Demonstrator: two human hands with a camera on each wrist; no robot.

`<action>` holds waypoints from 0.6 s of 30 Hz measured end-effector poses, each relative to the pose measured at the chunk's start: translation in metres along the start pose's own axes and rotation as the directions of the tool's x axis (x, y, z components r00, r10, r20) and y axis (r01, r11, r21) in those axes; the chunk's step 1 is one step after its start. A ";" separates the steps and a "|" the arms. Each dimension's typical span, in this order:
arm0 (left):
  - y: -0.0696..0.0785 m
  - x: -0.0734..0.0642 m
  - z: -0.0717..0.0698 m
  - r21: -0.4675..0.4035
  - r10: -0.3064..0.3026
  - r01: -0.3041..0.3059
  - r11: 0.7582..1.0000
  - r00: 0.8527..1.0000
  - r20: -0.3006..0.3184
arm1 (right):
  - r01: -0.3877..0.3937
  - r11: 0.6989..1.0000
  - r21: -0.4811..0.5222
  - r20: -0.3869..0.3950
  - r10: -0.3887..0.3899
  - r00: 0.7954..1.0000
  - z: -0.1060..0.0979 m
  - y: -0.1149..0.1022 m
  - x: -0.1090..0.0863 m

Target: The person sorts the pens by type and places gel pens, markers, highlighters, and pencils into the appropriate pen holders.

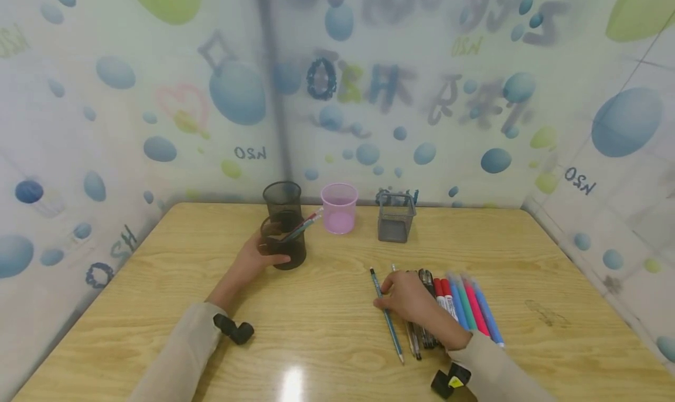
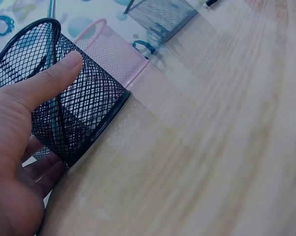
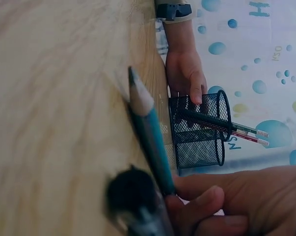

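Note:
My left hand [image 1: 253, 258] grips the near black mesh pen cup [image 2: 86, 105], its thumb lying along the mesh side. Pencils [image 1: 304, 226] lean out of that cup to the right, with pinkish and teal barrels. On the right, my right hand [image 1: 413, 296] pinches a teal pencil [image 1: 392, 330] between thumb and fingers. That pencil's sharpened dark tip [image 3: 133, 78] points toward the near edge of the table, close over the wood. Beside it, partly under the hand, lie another pencil [image 1: 410, 337] and several black pens [image 1: 428, 339].
Red-capped markers [image 1: 442, 289] and several blue, green and pink pens [image 1: 477, 308] lie right of the hand. Behind stand another black mesh cup [image 1: 282, 196], a pink mesh cup [image 1: 340, 211] and a square grey mesh holder [image 1: 394, 229]. A patterned curtain [image 1: 337, 121] hangs behind the wooden table [image 1: 316, 343].

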State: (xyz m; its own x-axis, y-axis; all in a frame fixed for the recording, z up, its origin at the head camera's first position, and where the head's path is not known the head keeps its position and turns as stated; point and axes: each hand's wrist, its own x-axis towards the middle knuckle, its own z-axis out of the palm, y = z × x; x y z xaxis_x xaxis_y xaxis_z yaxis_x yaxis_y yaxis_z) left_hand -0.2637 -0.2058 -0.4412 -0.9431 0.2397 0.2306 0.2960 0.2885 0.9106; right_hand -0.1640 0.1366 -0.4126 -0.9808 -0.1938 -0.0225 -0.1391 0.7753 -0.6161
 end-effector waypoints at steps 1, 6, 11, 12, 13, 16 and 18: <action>0.000 0.000 0.000 0.002 0.000 0.000 1.000 1.000 0.001 | 0.004 1.000 -0.005 -0.002 -0.004 1.000 0.000 0.000 0.000; -0.001 0.001 0.000 0.009 0.001 -0.001 1.000 1.000 0.000 | 0.013 0.999 -0.031 -0.015 -0.014 1.000 0.001 -0.001 0.001; 0.000 0.001 -0.001 0.007 -0.005 0.005 1.000 1.000 -0.008 | -0.010 1.000 -0.017 0.001 0.010 1.000 0.000 -0.004 0.000; -0.001 0.001 -0.001 0.004 -0.004 0.004 1.000 1.000 -0.009 | -0.014 1.000 -0.012 0.000 0.014 1.000 0.000 -0.004 0.000; -0.001 0.001 -0.001 0.004 -0.004 0.004 1.000 1.000 -0.009 | -0.021 1.000 0.005 0.002 0.021 1.000 0.000 -0.004 -0.001; -0.003 0.002 0.000 0.006 0.000 0.000 1.000 1.000 -0.011 | -0.050 0.996 0.072 0.003 0.050 0.999 -0.001 -0.004 -0.001; -0.003 0.001 0.000 0.013 0.006 -0.006 1.000 1.000 -0.015 | -0.068 0.989 0.131 0.009 0.067 0.998 -0.002 -0.003 -0.001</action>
State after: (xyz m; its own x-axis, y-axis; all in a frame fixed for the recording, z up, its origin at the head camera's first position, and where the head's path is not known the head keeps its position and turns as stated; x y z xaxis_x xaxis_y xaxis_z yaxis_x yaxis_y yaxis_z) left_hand -0.2661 -0.2065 -0.4440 -0.9435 0.2275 0.2411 0.3033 0.2992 0.9047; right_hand -0.1629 0.1354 -0.4092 -0.9867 -0.1464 -0.0705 -0.0532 0.7011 -0.7110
